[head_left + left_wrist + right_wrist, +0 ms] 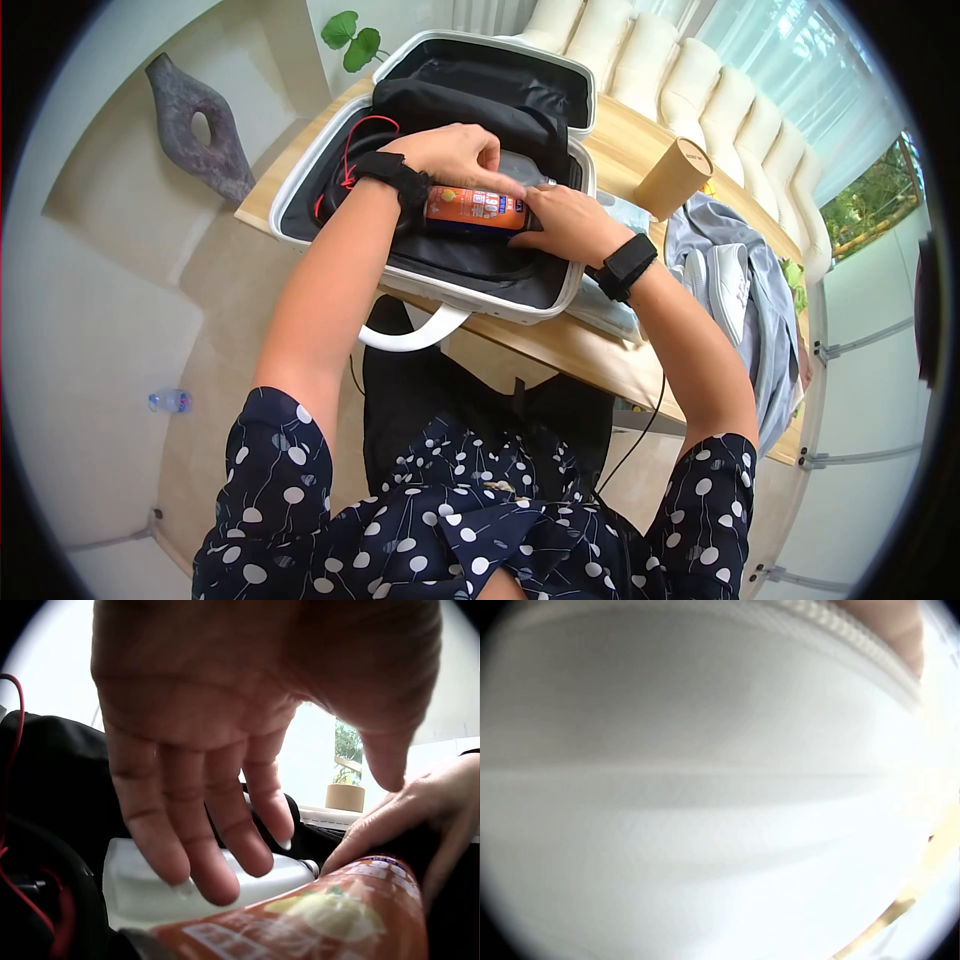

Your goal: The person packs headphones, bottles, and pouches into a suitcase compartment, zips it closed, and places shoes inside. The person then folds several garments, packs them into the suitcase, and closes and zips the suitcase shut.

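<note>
An orange-labelled bottle (475,207) with a lemon picture lies on its side inside a white case (290,190) with a black lining. My right hand (575,225) holds the bottle's right end, thumb on the near side and fingers over the far side. Above the bottle is my left hand (455,155), palm down, its fingers loosely bent and holding nothing. In the left wrist view, a translucent white bottle (150,889) lies behind the orange one, below the left fingertips. The right wrist view is mostly the case's white outer wall (705,735), with a zipper along its top.
The case's lid (490,50) stands raised at the back. A red cord (350,140) loops at the case's left side. To the right on the wooden table (640,365) are a cardboard tube (675,180), white shoes (728,290) and grey-blue clothing (775,330).
</note>
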A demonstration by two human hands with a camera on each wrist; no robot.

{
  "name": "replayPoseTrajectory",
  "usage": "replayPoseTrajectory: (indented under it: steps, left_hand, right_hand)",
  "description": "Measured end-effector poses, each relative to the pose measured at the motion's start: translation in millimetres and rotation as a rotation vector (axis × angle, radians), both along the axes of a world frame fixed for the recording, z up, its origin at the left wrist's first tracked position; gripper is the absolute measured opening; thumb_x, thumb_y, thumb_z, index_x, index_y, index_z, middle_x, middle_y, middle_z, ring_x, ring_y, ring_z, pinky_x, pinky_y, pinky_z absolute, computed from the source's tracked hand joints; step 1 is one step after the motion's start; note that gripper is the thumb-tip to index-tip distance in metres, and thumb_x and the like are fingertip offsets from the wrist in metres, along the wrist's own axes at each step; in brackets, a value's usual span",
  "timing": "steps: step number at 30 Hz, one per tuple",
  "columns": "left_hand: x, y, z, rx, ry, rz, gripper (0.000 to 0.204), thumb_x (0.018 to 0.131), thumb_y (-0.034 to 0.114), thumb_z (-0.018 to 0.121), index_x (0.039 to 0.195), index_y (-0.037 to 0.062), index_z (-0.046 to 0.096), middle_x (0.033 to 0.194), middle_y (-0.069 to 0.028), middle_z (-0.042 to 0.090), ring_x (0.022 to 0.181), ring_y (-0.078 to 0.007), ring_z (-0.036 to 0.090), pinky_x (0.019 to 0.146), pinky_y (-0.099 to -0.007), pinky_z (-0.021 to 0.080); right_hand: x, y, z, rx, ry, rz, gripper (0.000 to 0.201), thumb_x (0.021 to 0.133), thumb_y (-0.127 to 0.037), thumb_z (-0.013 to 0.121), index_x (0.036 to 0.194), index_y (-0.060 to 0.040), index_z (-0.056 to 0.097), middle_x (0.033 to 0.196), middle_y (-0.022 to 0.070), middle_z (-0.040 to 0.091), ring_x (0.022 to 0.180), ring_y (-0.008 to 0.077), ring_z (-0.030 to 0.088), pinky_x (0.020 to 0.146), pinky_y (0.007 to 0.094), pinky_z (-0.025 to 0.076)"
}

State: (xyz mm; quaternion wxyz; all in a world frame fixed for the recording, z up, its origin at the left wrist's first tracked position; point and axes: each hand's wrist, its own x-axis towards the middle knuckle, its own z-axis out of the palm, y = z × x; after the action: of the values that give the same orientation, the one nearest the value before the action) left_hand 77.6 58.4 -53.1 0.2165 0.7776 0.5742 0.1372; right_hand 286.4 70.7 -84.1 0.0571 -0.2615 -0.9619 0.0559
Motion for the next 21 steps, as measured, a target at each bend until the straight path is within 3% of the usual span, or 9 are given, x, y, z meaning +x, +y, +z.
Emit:
replayPoseTrajectory:
  steps: [3, 6, 8, 10, 13, 16, 18, 20, 21]
  left_hand:
    - [-2, -7, -1, -0.286, 0.070, -0.066, 0.061, 0.062, 0.047, 0.080, 0.094, -0.0004, 0.058, 0.086, -0.0097, 0.062, 0.076, -0.0195, 0.059, 0.065, -0.0304, 0.048]
    - [-4, -4, -5, -0.329, 0.104, -0.105, 0.059, 0.060, 0.039, 0.083, 0.094, 0.0001, 0.056, 0.087, -0.0104, 0.062, 0.077, -0.0197, 0.059, 0.066, -0.0309, 0.048]
    - [-2, -2, -6, -0.232, 0.075, -0.170, 0.054, 0.059, 0.033, 0.084, 0.092, 0.0004, 0.055, 0.085, -0.0106, 0.062, 0.078, -0.0209, 0.060, 0.067, -0.0316, 0.049]
    - [-2, 0, -7, -0.083, 0.039, -0.173, 0.052, 0.060, 0.031, 0.083, 0.092, 0.0011, 0.055, 0.085, -0.0121, 0.061, 0.080, -0.0231, 0.060, 0.069, -0.0326, 0.049]
    - [-6, 1, -16, 0.116, 0.080, -0.189, 0.051, 0.059, 0.030, 0.082, 0.091, 0.0018, 0.055, 0.086, -0.0138, 0.059, 0.079, -0.0257, 0.059, 0.071, -0.0335, 0.048]
    - [-6, 0, -18, 0.219, 0.092, -0.191, 0.051, 0.059, 0.032, 0.082, 0.090, 0.0011, 0.055, 0.083, -0.0136, 0.059, 0.076, -0.0263, 0.058, 0.069, -0.0341, 0.048]
    - [-4, -3, -12, 0.106, 0.083, -0.149, 0.052, 0.058, 0.032, 0.082, 0.089, 0.0010, 0.055, 0.079, -0.0131, 0.059, 0.075, -0.0262, 0.058, 0.066, -0.0354, 0.047]
    - [-5, -3, -13, 0.114, 0.076, -0.144, 0.052, 0.058, 0.032, 0.083, 0.089, 0.0012, 0.055, 0.078, -0.0130, 0.059, 0.074, -0.0262, 0.058, 0.065, -0.0358, 0.046]
    - [-5, -3, -14, 0.121, 0.071, -0.145, 0.052, 0.058, 0.033, 0.083, 0.088, 0.0014, 0.055, 0.076, -0.0130, 0.059, 0.073, -0.0262, 0.058, 0.064, -0.0362, 0.046]
  right_hand:
    - [0, -7, 5, 0.010, -0.004, -0.018, 0.049, 0.072, -0.038, 0.072, 0.097, 0.0013, 0.060, 0.092, 0.0188, 0.062, 0.094, 0.0319, 0.059, 0.081, 0.0388, 0.048]
    - [0, -8, 8, -0.018, 0.004, -0.052, 0.047, 0.073, -0.039, 0.071, 0.096, 0.0003, 0.062, 0.095, 0.0176, 0.061, 0.094, 0.0317, 0.059, 0.080, 0.0388, 0.048]
    - [5, -6, 11, -0.052, 0.001, -0.084, 0.046, 0.073, -0.039, 0.071, 0.097, -0.0008, 0.063, 0.097, 0.0171, 0.060, 0.094, 0.0318, 0.059, 0.080, 0.0387, 0.048]
    - [9, 0, 17, 0.031, 0.322, -0.087, 0.043, 0.075, -0.037, 0.070, 0.100, -0.0036, 0.063, 0.099, 0.0159, 0.059, 0.093, 0.0318, 0.058, 0.079, 0.0380, 0.048]
    - [32, 32, 33, 0.245, 0.545, -0.109, 0.038, 0.078, -0.031, 0.070, 0.104, -0.0058, 0.061, 0.103, 0.0125, 0.057, 0.095, 0.0309, 0.057, 0.080, 0.0373, 0.048]
    - [67, 59, 49, 0.484, 0.428, -0.366, 0.039, 0.078, -0.028, 0.069, 0.110, -0.0073, 0.059, 0.113, 0.0119, 0.054, 0.106, 0.0311, 0.052, 0.087, 0.0381, 0.046]
    - [102, 86, 45, 0.621, 0.329, -0.466, 0.046, 0.077, -0.028, 0.070, 0.116, -0.0086, 0.056, 0.119, 0.0179, 0.051, 0.111, 0.0346, 0.049, 0.090, 0.0413, 0.044]
    - [127, 98, 41, 0.598, 0.277, -0.569, 0.055, 0.073, -0.032, 0.072, 0.119, -0.0076, 0.054, 0.120, 0.0218, 0.051, 0.113, 0.0356, 0.048, 0.091, 0.0412, 0.043]
    - [137, 100, 40, 0.388, 0.241, -0.694, 0.060, 0.072, -0.033, 0.072, 0.121, -0.0066, 0.051, 0.120, 0.0227, 0.051, 0.113, 0.0356, 0.048, 0.092, 0.0402, 0.043]
